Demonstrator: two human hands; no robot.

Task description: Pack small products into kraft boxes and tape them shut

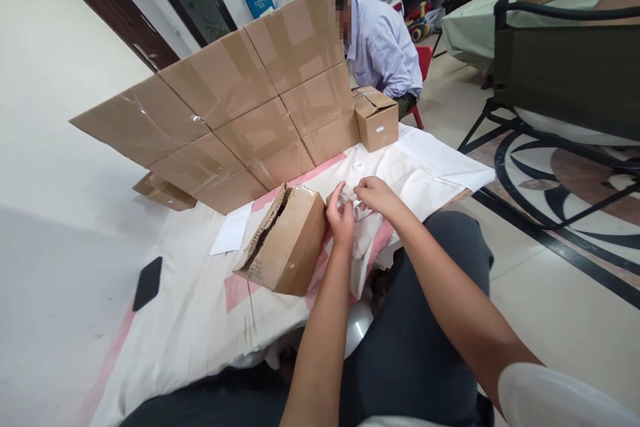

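My left hand [342,217] is just right of an open cardboard box [295,240], its fingers curled round a small clear plastic piece [361,209]. Close against it, my right hand [375,195] has thumb and fingertips pinched together at the top of that piece. What sits between the right fingertips is too small to make out. A small white ring [359,165] lies on the cloth just beyond both hands. The box leans with its torn flaps facing left; its inside is dark.
A tall cardboard partition [225,107] stands across the cloth-covered table [200,307]. Behind its right end are a closed box [377,121] and a seated person [385,47]. White paper [233,230] and a black phone-like slab [148,283] lie left. A dark folding chair [565,73] stands right.
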